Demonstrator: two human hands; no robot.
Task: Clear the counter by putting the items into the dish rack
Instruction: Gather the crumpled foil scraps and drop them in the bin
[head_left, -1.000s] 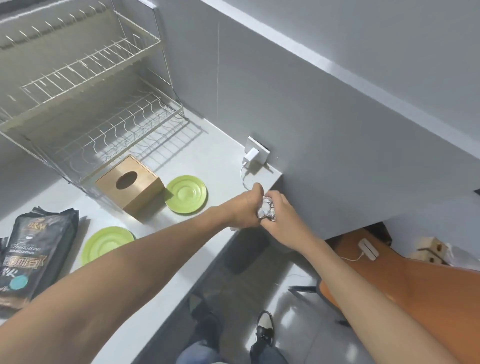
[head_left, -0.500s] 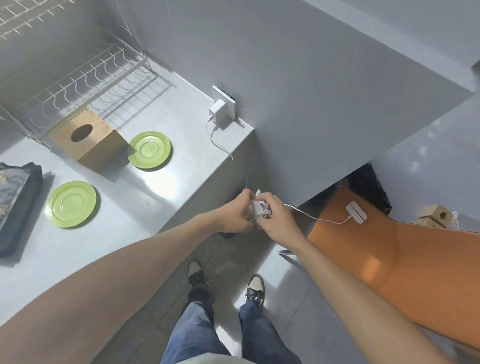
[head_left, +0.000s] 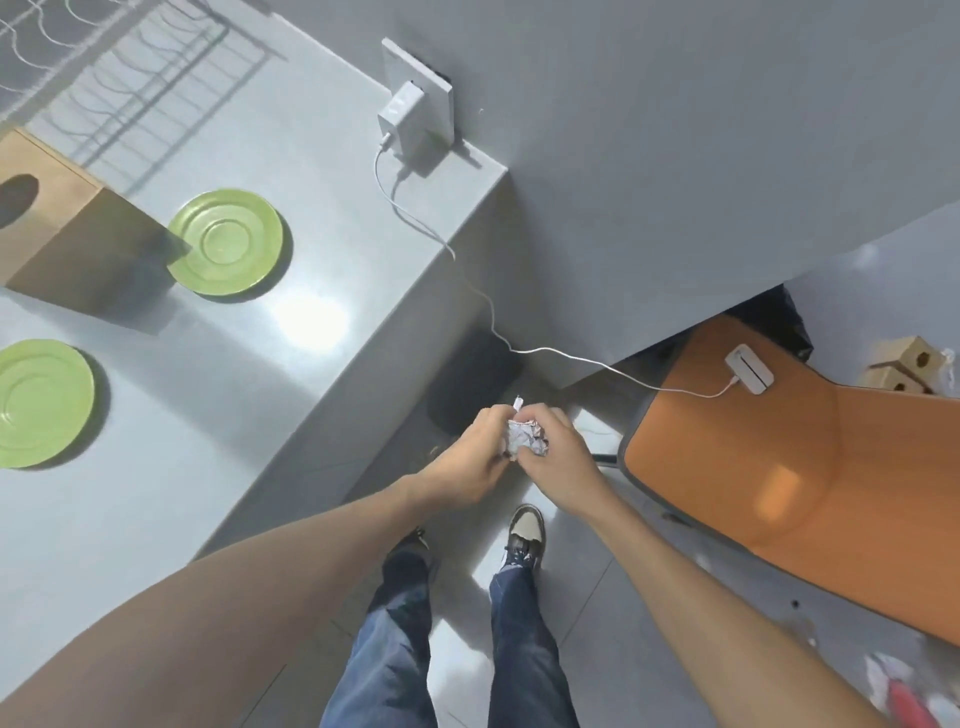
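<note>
The pale grey, glossy surface (head_left: 218, 395) fills the left half of the view, and it is seen from above because the head is bent down toward the hands. At its far corner only the lower wires of the silver wire dish rack (head_left: 98, 57) are visible, so it cannot be said whether anything has been put in it. Next to the rack a light brown wooden tissue box with an oval hole (head_left: 67, 228) is placed, and its shadow falls onto the nearer things. Two round lime-green saucers are left flat on the surface: one green saucer (head_left: 227, 243) lies just beside the box, and the other green saucer (head_left: 39, 402) lies nearer to the front edge, partly cut by the frame. By judgement these are the items to be moved into the rack, and neither is touched now. A white charger block (head_left: 402, 122) is plugged at the wall, and its thin white cable (head_left: 491, 322) is led over the edge to a small white device (head_left: 749, 369) on the orange seat (head_left: 810, 483). Beyond the surface edge, above the floor, a small crumpled ball of silver foil (head_left: 525, 437) is held between both hands. The grip of the left hand (head_left: 475, 457) is closed around its left side and the grip of the right hand (head_left: 561, 457) around its right side, the fingers curled tightly, probably so that the foil is pressed smaller before it is thrown away.
</note>
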